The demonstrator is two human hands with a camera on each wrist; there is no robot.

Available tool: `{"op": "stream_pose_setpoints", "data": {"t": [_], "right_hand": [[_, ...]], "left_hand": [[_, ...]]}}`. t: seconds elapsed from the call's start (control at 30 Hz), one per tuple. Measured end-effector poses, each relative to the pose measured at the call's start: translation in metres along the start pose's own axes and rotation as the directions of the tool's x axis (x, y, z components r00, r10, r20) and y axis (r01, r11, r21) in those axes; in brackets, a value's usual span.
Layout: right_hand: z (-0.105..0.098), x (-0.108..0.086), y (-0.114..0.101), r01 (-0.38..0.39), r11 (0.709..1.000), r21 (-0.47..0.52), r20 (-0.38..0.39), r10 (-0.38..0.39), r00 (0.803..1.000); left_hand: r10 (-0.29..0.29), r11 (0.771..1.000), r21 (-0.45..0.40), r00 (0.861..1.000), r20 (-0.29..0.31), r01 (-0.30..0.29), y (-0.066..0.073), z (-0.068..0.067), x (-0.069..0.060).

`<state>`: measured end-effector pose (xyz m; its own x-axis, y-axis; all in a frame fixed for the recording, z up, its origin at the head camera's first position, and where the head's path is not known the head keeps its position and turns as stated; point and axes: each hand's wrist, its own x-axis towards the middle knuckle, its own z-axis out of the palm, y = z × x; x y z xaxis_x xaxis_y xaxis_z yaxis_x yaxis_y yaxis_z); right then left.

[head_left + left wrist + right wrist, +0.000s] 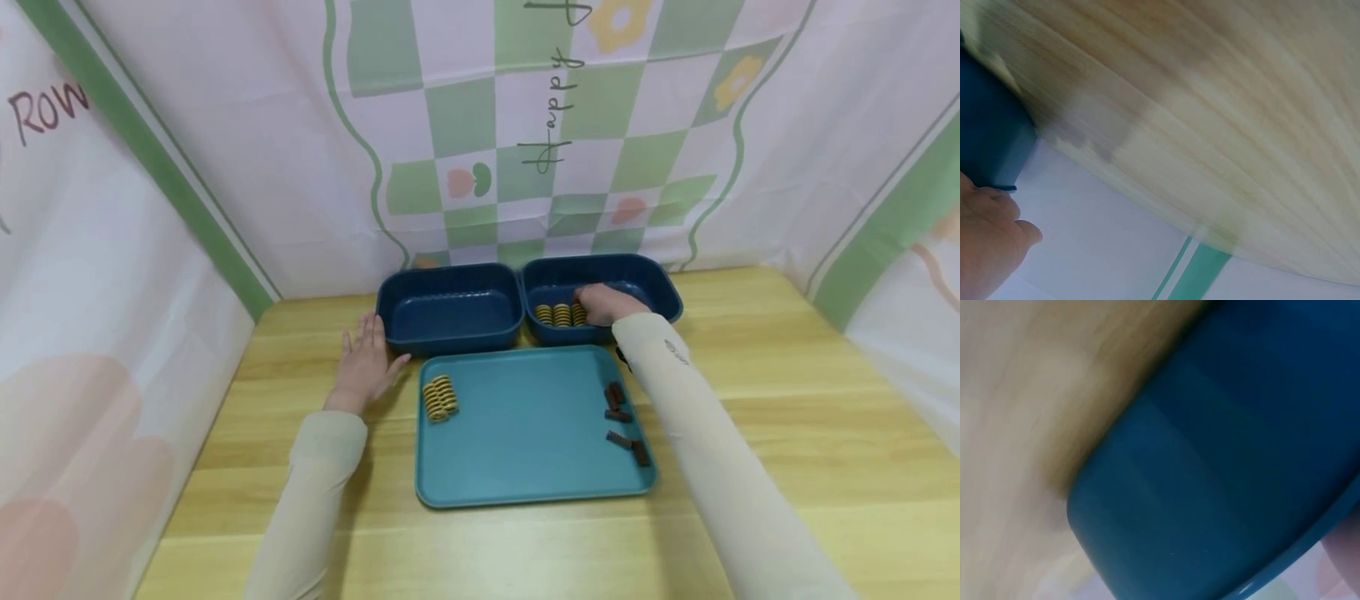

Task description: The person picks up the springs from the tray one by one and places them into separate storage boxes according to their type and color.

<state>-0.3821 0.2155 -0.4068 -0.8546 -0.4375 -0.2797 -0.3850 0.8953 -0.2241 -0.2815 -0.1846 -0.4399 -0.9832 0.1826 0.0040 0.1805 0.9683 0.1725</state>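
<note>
"What's the right hand [603, 303] gripping?"

"I can't tell; its fingertips are hiding inside the right blue bin [647, 289], and the right wrist camera is mostly showing me the bin's outside. It's bending down right beside the striped rolls [562, 315], which are standing in a row there."

"And the left hand [363, 362]?"

"I'm seeing straight fingers lying along the left blue bin's [450, 318] outer side, thumb spreading wide, holding nothing."

"The teal tray [525, 442]?"

"It's carrying more striped rolls [440, 398] on its left, dark brown pieces [618, 415] along its right."
</note>
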Motion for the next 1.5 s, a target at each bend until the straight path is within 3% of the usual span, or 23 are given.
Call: {"op": "stream_pose_setpoints", "data": {"t": [0.37, 0.67, 0.8, 0.93, 1.07, 1.2, 1.5], "right_hand": [[-0.011, -0.013, -0.004, 0.047, 0.99, 0.13, -0.093, -0.035, 0.995], [-0.028, -0.036, -0.029, 0.169, 0.962, 0.216, -0.219, -0.121, 0.968], [-0.027, -0.041, -0.059, 0.309, 0.939, 0.153, -0.244, -0.267, 0.932], [-0.015, -0.041, -0.097, 0.435, 0.9, 0.025, -0.188, -0.423, 0.886], [0.006, -0.037, -0.132, 0.524, 0.851, -0.023, -0.095, -0.524, 0.846], [0.029, -0.027, -0.159, 0.581, 0.814, -0.019, -0.061, -0.581, 0.811], [0.061, -0.009, -0.197, 0.54, 0.84, -0.049, -0.022, -0.542, 0.84]], "left_hand": [[0.005, 1.0, 0.007, 1.0, -0.009, -0.005, -0.003, 0.0, -0.004], [0.024, 1.0, -0.011, 0.999, -0.022, -0.024, 0.003, -0.002, 0.001], [0.02, 1.0, -0.006, 1.0, -0.024, -0.02, 0.003, -0.002, 0.001], [0.009, 1.0, -0.006, 1.0, -0.025, -0.01, 0.002, -0.001, -0.001], [0.003, 1.0, -0.009, 1.0, -0.023, -0.003, 0.002, -0.002, -0.003], [0.006, 1.0, -0.006, 1.0, -0.019, -0.006, 0.002, -0.003, -0.002], [0.01, 1.0, 0.006, 0.999, -0.035, -0.01, 0.0, 0.0, -0.002]]}}
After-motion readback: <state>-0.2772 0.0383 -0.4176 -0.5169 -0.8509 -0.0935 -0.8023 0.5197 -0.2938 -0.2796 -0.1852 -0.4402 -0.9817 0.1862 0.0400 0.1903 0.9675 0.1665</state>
